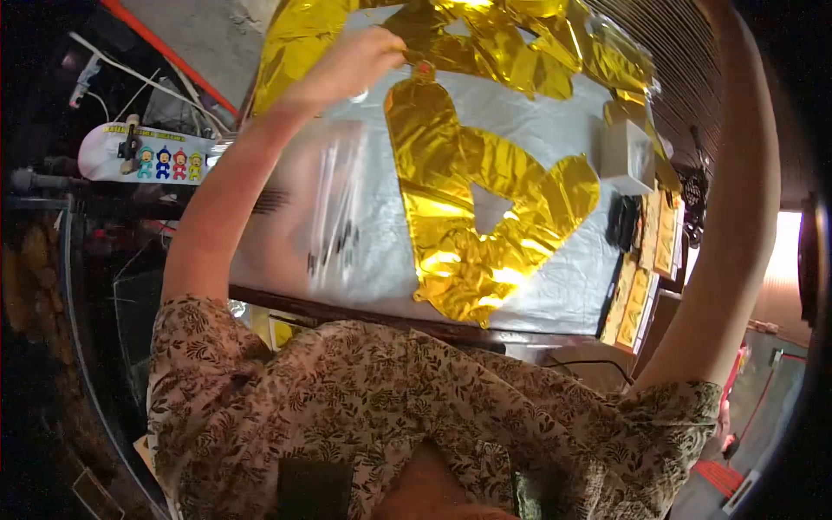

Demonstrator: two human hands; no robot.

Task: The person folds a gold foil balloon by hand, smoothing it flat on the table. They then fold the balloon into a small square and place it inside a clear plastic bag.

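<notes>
My left hand (368, 62) is closed near the top of the table, its fingertips pinched beside the upper tip of a flat gold foil balloon (485, 191). What it holds, if anything, is too small to make out. The balloon lies uninflated on a silvery sheet (347, 234) and has an open gap in its middle. More gold foil (520, 43) lies crumpled beyond it. My right arm reaches up along the right side, and its hand is outside the view.
A white box (627, 156) stands at the table's right, above a black object (622, 223) and gold-patterned packages (637, 303). A skateboard deck (156, 156) with cartoon figures lies at the left. Clear plastic (334, 165) covers the sheet's left part.
</notes>
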